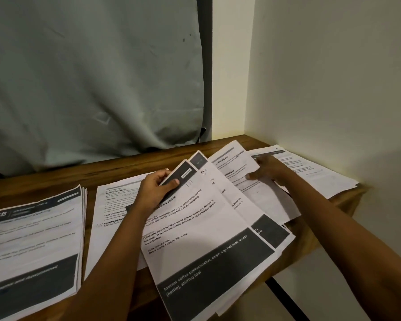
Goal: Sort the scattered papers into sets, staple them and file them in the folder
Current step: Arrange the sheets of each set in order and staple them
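Observation:
Printed sheets with dark bands lie spread over a wooden table (pixel 116 167). My left hand (pixel 156 189) grips the top left corner of a fanned bunch of sheets (pixel 202 230), thumb on the uppermost page, which reads "instant coffee". My right hand (pixel 267 169) reaches to the far right; its fingers pinch the edge of a loose sheet (pixel 235 162) lying over more pages. A neat stack of papers (pixel 33 242) sits at the left. A single sheet (pixel 112 212) lies under my left forearm. No stapler or folder is in view.
More pages (pixel 315 172) lie in the table's far right corner against the cream wall (pixel 333 89). A pale grey curtain (pixel 90 77) hangs behind the table. The table's right edge (pixel 310 239) drops off past the fanned sheets.

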Action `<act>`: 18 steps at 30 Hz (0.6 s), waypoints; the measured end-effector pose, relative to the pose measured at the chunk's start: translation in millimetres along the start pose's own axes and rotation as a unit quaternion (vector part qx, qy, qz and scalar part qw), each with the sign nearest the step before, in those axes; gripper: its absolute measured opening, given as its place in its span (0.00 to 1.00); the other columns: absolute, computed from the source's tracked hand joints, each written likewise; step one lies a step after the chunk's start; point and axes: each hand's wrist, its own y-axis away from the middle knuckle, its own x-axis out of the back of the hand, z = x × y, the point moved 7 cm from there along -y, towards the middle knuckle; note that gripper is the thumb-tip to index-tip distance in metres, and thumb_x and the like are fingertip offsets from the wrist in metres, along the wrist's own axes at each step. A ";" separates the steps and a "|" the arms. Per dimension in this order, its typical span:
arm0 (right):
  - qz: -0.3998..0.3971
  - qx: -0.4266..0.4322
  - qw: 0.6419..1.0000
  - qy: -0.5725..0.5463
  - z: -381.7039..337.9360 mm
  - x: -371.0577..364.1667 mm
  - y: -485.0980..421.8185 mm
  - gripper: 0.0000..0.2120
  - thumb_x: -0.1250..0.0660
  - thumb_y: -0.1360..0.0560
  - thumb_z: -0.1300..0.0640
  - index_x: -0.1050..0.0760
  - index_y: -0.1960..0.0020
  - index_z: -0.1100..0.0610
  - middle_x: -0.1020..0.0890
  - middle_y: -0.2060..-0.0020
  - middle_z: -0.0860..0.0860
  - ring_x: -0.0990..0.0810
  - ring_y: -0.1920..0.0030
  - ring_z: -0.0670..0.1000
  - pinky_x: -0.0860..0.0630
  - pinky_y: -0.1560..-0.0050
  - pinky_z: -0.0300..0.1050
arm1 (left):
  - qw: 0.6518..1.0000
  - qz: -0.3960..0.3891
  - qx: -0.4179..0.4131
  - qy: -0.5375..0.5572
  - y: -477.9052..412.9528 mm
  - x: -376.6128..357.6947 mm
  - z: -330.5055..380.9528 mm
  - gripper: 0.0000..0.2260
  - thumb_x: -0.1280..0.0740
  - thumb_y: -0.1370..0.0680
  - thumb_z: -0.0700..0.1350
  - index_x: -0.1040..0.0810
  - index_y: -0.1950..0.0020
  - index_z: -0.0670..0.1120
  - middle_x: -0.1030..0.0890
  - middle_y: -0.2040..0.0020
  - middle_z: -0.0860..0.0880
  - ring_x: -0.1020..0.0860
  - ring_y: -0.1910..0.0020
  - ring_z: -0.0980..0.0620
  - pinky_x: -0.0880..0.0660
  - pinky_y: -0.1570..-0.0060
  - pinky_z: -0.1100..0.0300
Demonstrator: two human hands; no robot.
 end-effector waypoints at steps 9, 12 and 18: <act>0.090 0.027 0.996 -0.013 8.0 17.9 -2.2 0.21 0.22 0.35 0.60 0.21 0.44 0.60 0.19 0.51 0.52 0.23 0.48 0.54 0.28 0.47 0.47 | 0.992 -0.033 -0.014 -0.118 -1.4 21.1 10.5 0.12 0.32 0.23 0.41 0.23 0.48 0.59 0.18 0.49 0.54 0.19 0.51 0.52 0.21 0.50 0.51; 0.132 0.061 0.987 -0.073 2.6 30.4 3.0 0.20 0.23 0.35 0.64 0.20 0.43 0.61 0.18 0.52 0.53 0.20 0.52 0.54 0.28 0.52 0.43 | 0.994 -0.047 -0.001 -0.098 0.8 23.7 6.2 0.13 0.33 0.22 0.39 0.22 0.48 0.59 0.17 0.49 0.53 0.19 0.50 0.50 0.22 0.47 0.50; 0.298 0.078 0.934 -0.179 -1.5 66.8 14.9 0.16 0.25 0.32 0.63 0.21 0.45 0.62 0.18 0.52 0.56 0.21 0.55 0.53 0.22 0.55 0.42 | 0.993 -0.071 0.014 -0.093 5.5 29.6 1.3 0.08 0.34 0.21 0.39 0.18 0.50 0.51 0.17 0.51 0.53 0.20 0.51 0.51 0.25 0.53 0.59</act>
